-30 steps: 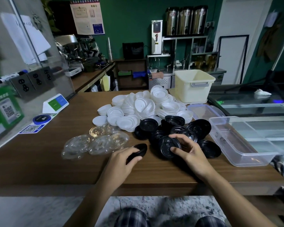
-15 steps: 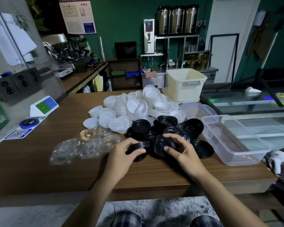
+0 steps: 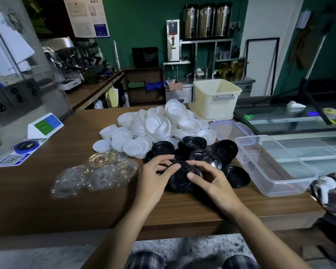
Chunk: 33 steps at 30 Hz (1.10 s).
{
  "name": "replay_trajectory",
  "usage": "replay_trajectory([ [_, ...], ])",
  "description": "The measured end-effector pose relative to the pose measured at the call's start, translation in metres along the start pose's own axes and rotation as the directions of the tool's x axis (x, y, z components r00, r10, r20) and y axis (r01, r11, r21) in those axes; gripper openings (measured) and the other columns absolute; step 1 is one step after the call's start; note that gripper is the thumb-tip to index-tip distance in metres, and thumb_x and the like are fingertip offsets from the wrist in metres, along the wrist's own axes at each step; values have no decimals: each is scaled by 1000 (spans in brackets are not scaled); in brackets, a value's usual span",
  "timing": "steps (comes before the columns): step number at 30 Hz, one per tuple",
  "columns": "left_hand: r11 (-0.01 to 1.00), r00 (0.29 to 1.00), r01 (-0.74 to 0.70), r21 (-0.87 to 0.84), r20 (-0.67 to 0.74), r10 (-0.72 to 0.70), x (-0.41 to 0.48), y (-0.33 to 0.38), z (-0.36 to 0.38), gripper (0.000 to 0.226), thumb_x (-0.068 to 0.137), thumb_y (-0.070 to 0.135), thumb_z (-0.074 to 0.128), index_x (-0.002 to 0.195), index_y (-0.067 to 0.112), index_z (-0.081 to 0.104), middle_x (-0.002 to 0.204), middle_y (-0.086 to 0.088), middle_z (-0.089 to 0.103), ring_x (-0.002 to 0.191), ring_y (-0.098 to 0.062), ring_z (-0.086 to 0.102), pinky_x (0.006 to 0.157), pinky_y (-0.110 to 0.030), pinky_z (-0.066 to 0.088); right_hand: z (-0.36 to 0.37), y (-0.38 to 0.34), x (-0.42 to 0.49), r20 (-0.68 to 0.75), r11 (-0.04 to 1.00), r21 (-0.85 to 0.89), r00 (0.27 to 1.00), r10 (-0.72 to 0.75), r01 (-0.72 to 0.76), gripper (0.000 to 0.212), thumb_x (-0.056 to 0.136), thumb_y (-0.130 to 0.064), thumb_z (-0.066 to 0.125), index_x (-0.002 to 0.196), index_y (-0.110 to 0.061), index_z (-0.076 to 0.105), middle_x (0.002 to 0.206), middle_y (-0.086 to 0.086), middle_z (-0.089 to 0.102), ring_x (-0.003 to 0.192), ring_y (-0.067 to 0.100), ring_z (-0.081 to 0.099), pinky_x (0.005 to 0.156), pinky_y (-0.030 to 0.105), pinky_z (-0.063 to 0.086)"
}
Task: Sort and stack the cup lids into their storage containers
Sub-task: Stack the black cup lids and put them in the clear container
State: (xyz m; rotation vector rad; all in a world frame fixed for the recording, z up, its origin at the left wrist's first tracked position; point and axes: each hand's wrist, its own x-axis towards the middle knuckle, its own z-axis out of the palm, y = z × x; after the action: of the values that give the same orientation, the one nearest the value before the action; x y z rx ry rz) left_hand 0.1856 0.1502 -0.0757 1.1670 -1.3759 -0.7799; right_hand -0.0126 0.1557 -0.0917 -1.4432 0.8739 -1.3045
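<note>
Three kinds of cup lids lie on the wooden counter (image 3: 47, 206): a white heap (image 3: 153, 127) at the back, a black heap (image 3: 206, 152) in the middle, and clear lids (image 3: 97, 173) at the left. Between both hands sits a stack of black lids (image 3: 180, 179) at the near edge of the black heap. My left hand (image 3: 153, 181) grips its left side, thumb on top. My right hand (image 3: 211, 181) grips its right side. A clear plastic container (image 3: 275, 183) stands empty at the right.
A second clear container with its lid (image 3: 227, 129) lies behind the first one. A cream bin (image 3: 215, 98) stands at the back. A glass display case (image 3: 299, 123) borders the right side. A payment stand (image 3: 45, 126) and QR stickers (image 3: 13, 159) sit at the left.
My left hand carried its black lid rightward onto the lids under my right hand. Both hands now hold one joined stack. The camera moved slightly closer.
</note>
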Motion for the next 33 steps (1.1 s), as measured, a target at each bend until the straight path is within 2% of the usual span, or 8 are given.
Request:
replay_trajectory([
  [4,1000,995,-10,-29,99,12,-5,0,1,36,88,16,83,121,29,74,112,14,77,109,-5,70,87,-21,56,0,3,3,-36,1000,24,999,9,-8,29,97,-7,73,124,-16,75,125,-1,77,124,16,68,111,31,50],
  [7,999,996,-9,-33,87,12,-9,-1,-4,45,83,9,86,120,31,73,124,14,69,110,-7,69,86,-21,57,0,2,2,-34,1000,3,999,2,-2,31,96,-7,75,125,-18,74,124,-4,77,123,13,68,106,24,49],
  [11,991,999,25,-129,46,-19,-4,6,-3,37,76,1,90,103,20,74,109,-5,68,102,-13,71,90,-23,58,-1,0,1,-13,1000,10,1000,-7,7,34,93,-7,77,125,-16,72,123,-4,77,120,11,69,101,18,49],
  [14,992,990,-38,-125,127,53,-2,9,3,30,79,-4,86,99,18,80,106,4,70,106,-12,72,99,-25,56,-1,0,1,-2,1000,-5,1000,-10,10,34,94,-7,75,126,-17,72,125,-3,76,122,12,68,102,20,49],
  [18,988,974,-151,-34,162,155,-2,6,14,34,84,0,82,104,27,81,111,16,71,114,-7,68,100,-22,53,-3,2,1,7,1000,10,1000,-11,11,38,97,-3,71,133,-14,68,130,-3,74,127,10,66,102,19,49],
  [21,994,986,-106,-12,128,107,-1,-1,14,37,87,10,83,116,32,78,119,16,73,118,-4,67,101,-26,54,-3,4,2,4,999,35,1000,-1,1,40,97,-3,71,136,-13,66,131,-3,74,128,9,65,101,18,49],
  [25,999,989,41,17,144,-43,2,-1,8,44,85,21,86,126,27,74,117,12,77,113,1,69,97,-22,55,-4,7,3,14,999,36,1000,3,-3,41,95,-10,74,135,-16,68,132,0,74,129,14,65,108,25,50],
  [33,999,989,31,44,140,-37,5,-2,11,28,82,14,88,103,29,78,95,9,80,89,-8,74,78,-19,56,-4,10,3,18,997,71,999,33,-35,48,96,3,70,141,-12,60,121,10,76,113,15,71,96,25,55],
])
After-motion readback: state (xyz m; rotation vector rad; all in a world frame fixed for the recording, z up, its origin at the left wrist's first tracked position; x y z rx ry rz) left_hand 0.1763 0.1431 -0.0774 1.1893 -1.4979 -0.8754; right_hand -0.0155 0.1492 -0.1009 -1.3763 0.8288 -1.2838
